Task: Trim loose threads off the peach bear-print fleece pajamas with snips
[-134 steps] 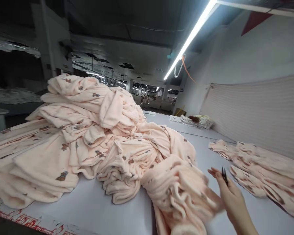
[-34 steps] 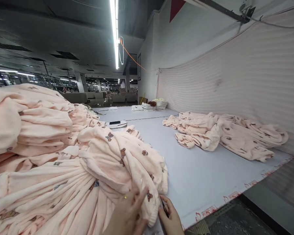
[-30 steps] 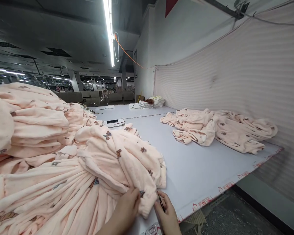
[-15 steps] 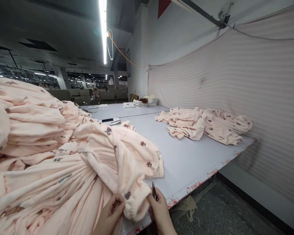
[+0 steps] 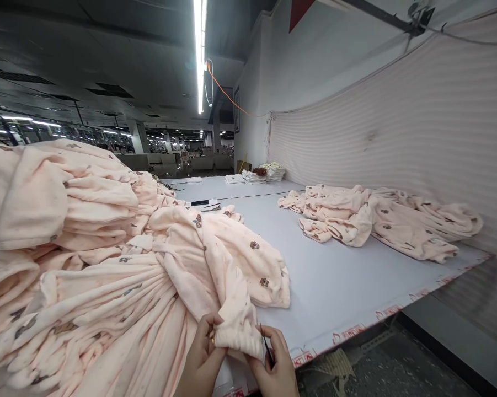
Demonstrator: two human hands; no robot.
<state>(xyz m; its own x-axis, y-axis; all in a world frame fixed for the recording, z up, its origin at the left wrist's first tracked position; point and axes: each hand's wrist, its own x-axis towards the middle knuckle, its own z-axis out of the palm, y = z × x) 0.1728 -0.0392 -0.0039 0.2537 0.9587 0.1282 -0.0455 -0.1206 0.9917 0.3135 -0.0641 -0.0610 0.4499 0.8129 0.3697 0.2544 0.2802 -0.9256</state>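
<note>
A pale pink fleece garment [image 5: 215, 259] with small brown bear prints lies spread at the near side of the table, its gathered cuff [image 5: 240, 333] toward me. My left hand [image 5: 204, 350] pinches the left edge of that cuff between thumb and fingers. At the cuff's right edge is my right hand [image 5: 275, 358], its fingers closed round small dark thread snips [image 5: 266, 343] with the blades pointing up. The same hand also touches the cuff, though its grip on the fabric is partly hidden.
A tall heap of matching fleece [image 5: 95, 193] fills the left side. More pink garments [image 5: 356, 212] lie on the right of the grey-white table [image 5: 314, 281]. Farther back are a dark phone-like object [image 5: 199, 203] on papers and stacked white cloths [image 5: 273, 172]. A striped sheet [image 5: 376, 143] covers the wall.
The view has swung a little left. Both hands have turned the cuff so that its opening faces down toward me, and the snips have tilted in my right hand.
</note>
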